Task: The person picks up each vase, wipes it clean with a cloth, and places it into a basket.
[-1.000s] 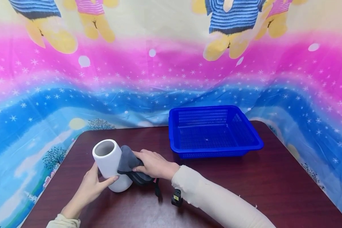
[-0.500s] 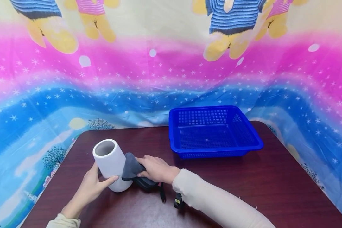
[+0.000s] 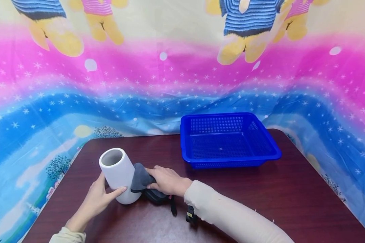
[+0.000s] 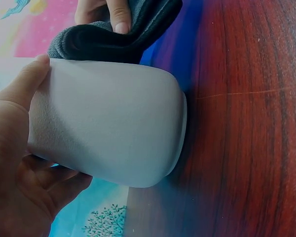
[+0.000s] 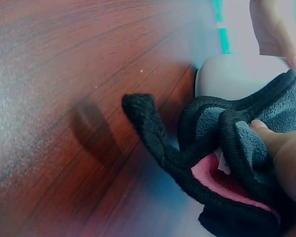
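Observation:
A white cylindrical vase (image 3: 119, 173) stands on the table, its dark opening facing up. My left hand (image 3: 98, 197) grips its lower left side, thumb across the front; in the left wrist view the thumb and fingers wrap around the vase (image 4: 113, 118). My right hand (image 3: 167, 180) pinches a folded grey cloth (image 3: 141, 179) against the vase's right side. Seen from the right wrist, the cloth (image 5: 207, 121) has black edging, a pink inner face and a black loop (image 5: 143, 118) hanging out. The right thumb presses on the grey pile; the other right fingers are mostly hidden.
A blue plastic basket (image 3: 231, 158) with perforated walls stands at the back right of the dark red-brown table (image 3: 292, 195). A small black device (image 3: 191, 214) shows by the right sleeve. A patterned curtain (image 3: 170, 74) hangs behind the table.
The right hand and cloth have slid slightly down and to the right along the vase, then held nearly still over the last half second. The left hand and vase have barely moved.

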{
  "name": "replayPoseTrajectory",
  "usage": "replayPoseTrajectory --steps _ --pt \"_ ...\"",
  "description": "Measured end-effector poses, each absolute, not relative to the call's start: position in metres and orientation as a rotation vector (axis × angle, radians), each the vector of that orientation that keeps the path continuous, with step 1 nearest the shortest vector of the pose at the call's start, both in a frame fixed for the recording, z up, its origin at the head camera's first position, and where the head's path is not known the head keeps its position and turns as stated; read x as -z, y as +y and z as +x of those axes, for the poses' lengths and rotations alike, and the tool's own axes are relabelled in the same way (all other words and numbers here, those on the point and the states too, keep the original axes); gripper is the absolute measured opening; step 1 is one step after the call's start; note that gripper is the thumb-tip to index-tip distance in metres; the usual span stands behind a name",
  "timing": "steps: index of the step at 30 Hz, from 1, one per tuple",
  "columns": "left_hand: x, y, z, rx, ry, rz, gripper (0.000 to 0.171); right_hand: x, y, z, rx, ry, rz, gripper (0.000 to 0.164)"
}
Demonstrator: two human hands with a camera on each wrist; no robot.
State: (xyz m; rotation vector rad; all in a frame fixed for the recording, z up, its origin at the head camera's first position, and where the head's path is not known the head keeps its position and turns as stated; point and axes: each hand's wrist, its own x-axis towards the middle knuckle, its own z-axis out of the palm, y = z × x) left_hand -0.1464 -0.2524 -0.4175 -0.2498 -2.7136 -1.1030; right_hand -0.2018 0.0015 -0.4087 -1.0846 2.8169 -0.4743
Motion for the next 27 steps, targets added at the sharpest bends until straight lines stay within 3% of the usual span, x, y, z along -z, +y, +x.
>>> replayPoseTrajectory --steps 27 --pt "0.417 -0.252 -0.147 1.097 -2.711 -0.239 0.081 0.419 0.001 -0.204 0.429 2.774 -1.006 0.064"
